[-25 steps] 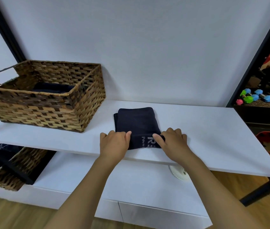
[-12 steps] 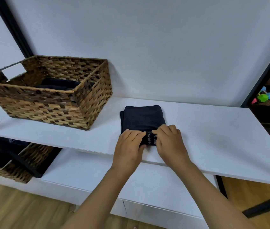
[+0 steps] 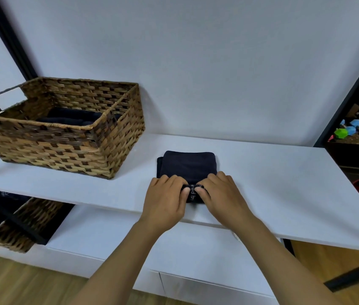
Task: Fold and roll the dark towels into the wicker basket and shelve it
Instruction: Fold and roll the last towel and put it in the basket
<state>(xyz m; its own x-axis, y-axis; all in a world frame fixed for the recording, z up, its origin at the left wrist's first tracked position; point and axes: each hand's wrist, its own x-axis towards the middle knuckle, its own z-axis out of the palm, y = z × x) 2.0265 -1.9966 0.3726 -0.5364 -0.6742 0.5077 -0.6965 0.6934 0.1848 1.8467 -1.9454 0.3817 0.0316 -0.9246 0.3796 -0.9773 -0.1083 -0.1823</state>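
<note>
Both hands, left and right, curl fingers tight over the soft dark towel's rolled near edge beside the coarse rectangular wicker basket.

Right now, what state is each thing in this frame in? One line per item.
dark towel: folded flat on the white shelf, near end being rolled.
left hand: gripping the towel's near end.
right hand: gripping the same end.
wicker basket: upright on the shelf, dark towels already inside.
lower basket: below the shelf, holding dark cloth.
</note>
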